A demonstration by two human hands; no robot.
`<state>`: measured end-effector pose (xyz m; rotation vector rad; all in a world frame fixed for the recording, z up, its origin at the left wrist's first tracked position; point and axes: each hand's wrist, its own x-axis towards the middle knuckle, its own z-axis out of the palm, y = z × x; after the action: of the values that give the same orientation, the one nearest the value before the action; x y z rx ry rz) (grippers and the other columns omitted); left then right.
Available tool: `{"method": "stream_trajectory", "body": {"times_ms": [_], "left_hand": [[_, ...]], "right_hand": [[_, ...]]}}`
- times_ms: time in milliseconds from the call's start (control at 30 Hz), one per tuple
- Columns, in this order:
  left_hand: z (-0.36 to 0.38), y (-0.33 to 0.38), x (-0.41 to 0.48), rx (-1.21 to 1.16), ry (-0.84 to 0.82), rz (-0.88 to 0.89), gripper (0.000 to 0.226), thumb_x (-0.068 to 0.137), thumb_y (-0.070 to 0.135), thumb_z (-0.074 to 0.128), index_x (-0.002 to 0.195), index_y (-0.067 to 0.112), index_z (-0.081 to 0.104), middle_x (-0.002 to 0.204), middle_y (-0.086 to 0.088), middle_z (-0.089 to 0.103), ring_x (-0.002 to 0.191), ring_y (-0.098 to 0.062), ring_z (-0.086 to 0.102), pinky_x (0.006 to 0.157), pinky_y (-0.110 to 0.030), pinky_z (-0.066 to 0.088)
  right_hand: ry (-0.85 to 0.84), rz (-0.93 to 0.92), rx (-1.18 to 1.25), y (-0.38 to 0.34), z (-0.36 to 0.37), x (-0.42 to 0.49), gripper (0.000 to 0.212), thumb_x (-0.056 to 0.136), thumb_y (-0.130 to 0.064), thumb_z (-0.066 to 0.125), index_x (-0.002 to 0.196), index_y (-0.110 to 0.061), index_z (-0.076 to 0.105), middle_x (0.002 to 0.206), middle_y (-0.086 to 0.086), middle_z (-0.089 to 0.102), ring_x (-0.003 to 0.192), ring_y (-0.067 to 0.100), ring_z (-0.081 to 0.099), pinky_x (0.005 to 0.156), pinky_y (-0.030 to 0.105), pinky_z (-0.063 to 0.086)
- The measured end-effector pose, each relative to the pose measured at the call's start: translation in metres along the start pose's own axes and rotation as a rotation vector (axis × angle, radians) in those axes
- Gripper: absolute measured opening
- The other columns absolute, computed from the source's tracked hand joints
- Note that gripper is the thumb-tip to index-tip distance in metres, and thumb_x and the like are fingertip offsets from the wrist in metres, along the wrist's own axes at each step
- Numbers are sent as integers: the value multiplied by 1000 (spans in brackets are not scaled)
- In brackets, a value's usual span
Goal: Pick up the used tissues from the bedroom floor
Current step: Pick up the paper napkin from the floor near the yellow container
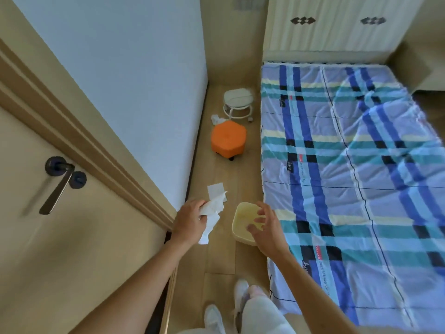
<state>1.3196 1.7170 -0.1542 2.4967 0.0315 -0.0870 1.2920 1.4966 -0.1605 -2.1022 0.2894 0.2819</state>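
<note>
My left hand (190,220) grips a bunch of white tissues (213,212) that hang down from the fist above the wooden floor. A flat white tissue (215,189) lies on the floor just beyond that hand. Another crumpled tissue (216,118) lies farther off, between the orange stool and the white stool. My right hand (266,224) hovers with fingers spread over a pale yellow bin (240,225) that stands on the floor beside the bed. Nothing is in that hand.
An orange hexagonal stool (228,138) and a white wheeled stool (238,102) stand in the narrow aisle. A bed with a blue plaid cover (349,177) fills the right. A door with a dark handle (60,179) is at the left. My feet (226,307) are below.
</note>
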Motion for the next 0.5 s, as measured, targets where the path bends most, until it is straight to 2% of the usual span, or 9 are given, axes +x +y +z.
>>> {"method": "stream_trajectory", "body": {"times_ms": [133, 233, 333, 500], "left_hand": [[19, -5, 69, 13, -86, 40, 16, 81, -3, 58, 92, 6, 66, 86, -1, 62, 79, -24, 60, 68, -40, 53], [33, -19, 115, 32, -147, 7, 15, 83, 1, 59, 94, 8, 67, 88, -1, 63, 82, -23, 61, 70, -39, 55], [46, -40, 159, 83, -224, -68, 18, 85, 5, 58, 98, 10, 69, 94, -2, 64, 87, -23, 61, 73, -36, 54], [92, -89, 236, 114, -314, -108, 13, 86, 11, 64, 98, 12, 69, 96, -2, 64, 88, -22, 61, 74, -34, 53]], "right_hand": [[36, 73, -3, 6, 5, 51, 62, 87, -19, 70, 142, -21, 40, 131, 3, 52, 113, 20, 58, 94, 46, 53], [17, 98, -15, 6, 10, 101, 61, 87, -22, 70, 141, -21, 41, 131, 2, 53, 115, 21, 59, 96, 46, 52], [-19, 134, -41, 5, 18, 156, 63, 88, -23, 70, 143, -19, 40, 131, 3, 53, 112, 19, 60, 96, 40, 51], [-47, 167, -107, 20, 51, 257, 61, 89, -27, 67, 143, -18, 40, 128, 2, 54, 103, 14, 55, 81, 26, 41]]}}
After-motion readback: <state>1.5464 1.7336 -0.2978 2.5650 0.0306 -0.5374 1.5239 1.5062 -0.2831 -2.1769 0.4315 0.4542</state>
